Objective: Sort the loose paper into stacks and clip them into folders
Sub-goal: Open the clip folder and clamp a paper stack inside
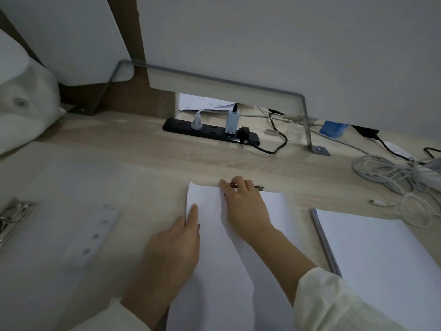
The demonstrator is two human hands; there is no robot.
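While the left hand [174,249] lies with straight fingers along the left edge of the middle paper stack [214,271], pressing it flat and gripping nothing, the right hand [245,206] reaches across to the stack's far edge. There its fingers are curled over a slim metal piece [259,187], which they hold against the top of the sheets. The ends of that piece show on both sides of the fingers; whether it is a clip bar or a pen cannot be told. The stack lies on the pale wooden desk [167,158], straight in front of the person, its top left corner slightly lifted.

Just to the right, apart from it, lies a second, thicker paper stack [381,254] with squared edges. To the left a translucent folder [47,271] lies open, with a shiny metal clip mechanism [14,218] at its far left and a clear punched strip [95,235] on it. Both forearms wear cream sleeves [334,302].

Farther back, a black power strip [210,132] with several plugs sits under the partition. A tangle of white cables [393,180] lies at the right, with a blue box [333,130] behind it.
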